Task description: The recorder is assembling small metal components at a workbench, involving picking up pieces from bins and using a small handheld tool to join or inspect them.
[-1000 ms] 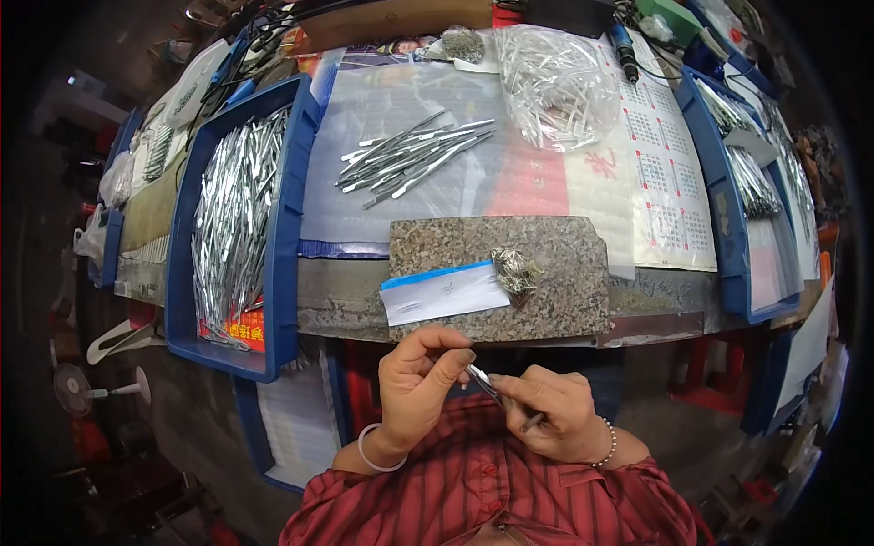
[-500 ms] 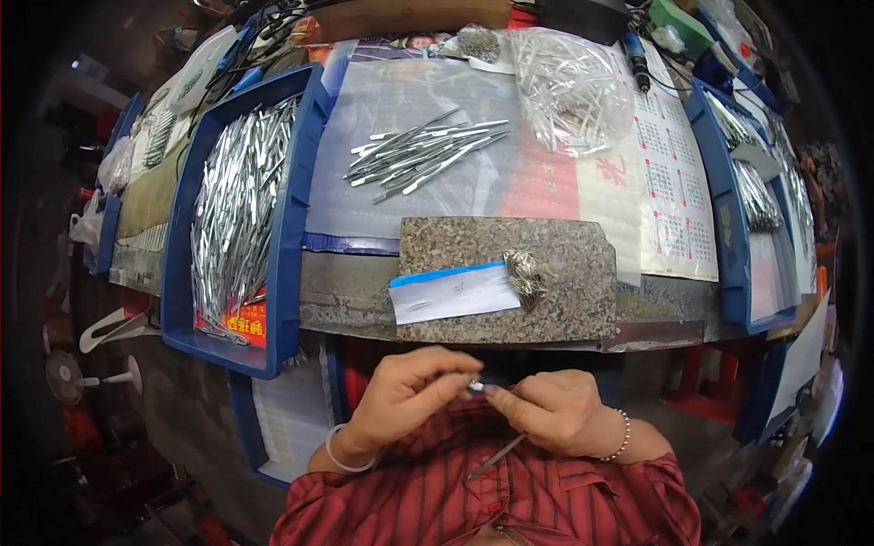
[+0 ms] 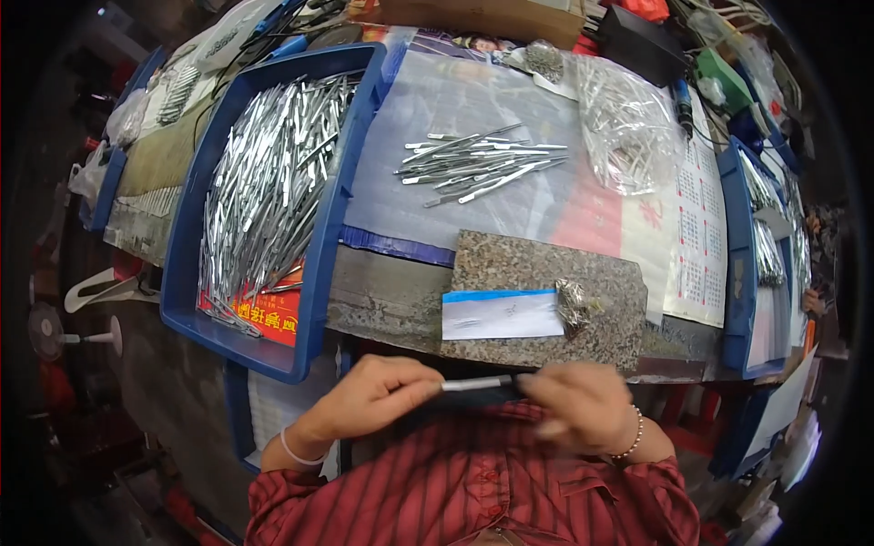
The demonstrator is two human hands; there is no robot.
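In front of my body, my left hand [image 3: 387, 393] is closed, thumb and fingers pinching the left end of a slim silver metal strip [image 3: 478, 384]. The strip lies roughly level, and its right part looks dark. My right hand [image 3: 583, 405] is at the strip's right end, smeared by motion, so its grip is unclear. Just beyond both hands is a speckled stone slab [image 3: 546, 250]. On it rest a white paper with a blue edge [image 3: 503, 316] and a small heap of tiny metallic parts [image 3: 574, 305].
A blue tray [image 3: 314, 300] full of similar silver strips stands at the left. Loose strips [image 3: 482, 164] lie on the plastic-covered table, near a clear plastic bag of pale pieces [image 3: 628, 127]. Another blue tray [image 3: 742, 309] stands at the right, and a cardboard box [image 3: 473, 20] at the back.
My hands have moved apart, and the strip now stretches level between them instead of slanting below my right hand. The view has shifted, so the table things appear farther right.
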